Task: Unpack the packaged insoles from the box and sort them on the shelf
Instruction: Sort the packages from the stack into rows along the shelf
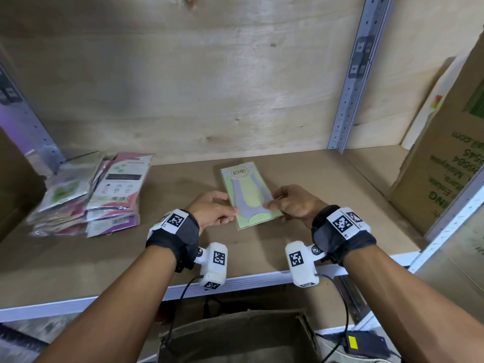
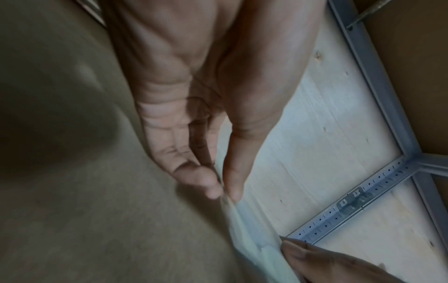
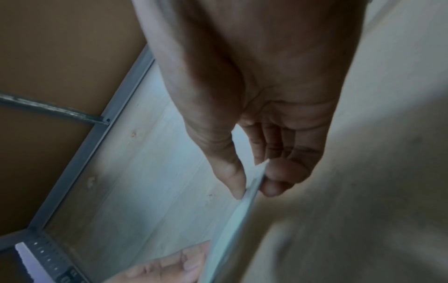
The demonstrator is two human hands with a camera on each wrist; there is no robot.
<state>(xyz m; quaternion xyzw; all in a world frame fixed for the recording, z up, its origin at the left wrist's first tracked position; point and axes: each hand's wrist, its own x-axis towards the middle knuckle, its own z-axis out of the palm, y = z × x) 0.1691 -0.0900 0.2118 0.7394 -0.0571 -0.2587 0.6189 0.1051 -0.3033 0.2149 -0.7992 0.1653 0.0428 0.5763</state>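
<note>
Head view, pack: I hold the green insole pack (image 1: 250, 195) flat and lengthwise over the middle of the shelf board (image 1: 327, 195), label end away from me, so it can go down straight in its own spot.
Head view, hands: my left hand (image 1: 213, 212) takes the pack's near left edge and my right hand (image 1: 294, 203) the near right edge; I judge two grips keep a thin, floppy pack from sagging.
Head view, sorted pile: the pink and green packs (image 1: 94, 197) lie stacked at the shelf's left, well apart from this one, which fits sorting by kind.
Head view, box: the open cardboard box (image 1: 235, 336) sits below the shelf's front rail, right under my arms; its contents are not visible.
Left wrist view, fingers: thumb and fingertips (image 2: 208, 183) are pressed together on the pack's thin edge (image 2: 252, 229), above the board.
Right wrist view, fingers: thumb (image 3: 232, 176) on top, fingertips beneath, clamped on the pack's edge (image 3: 244, 206); whether the pack touches the board I cannot tell.
</note>
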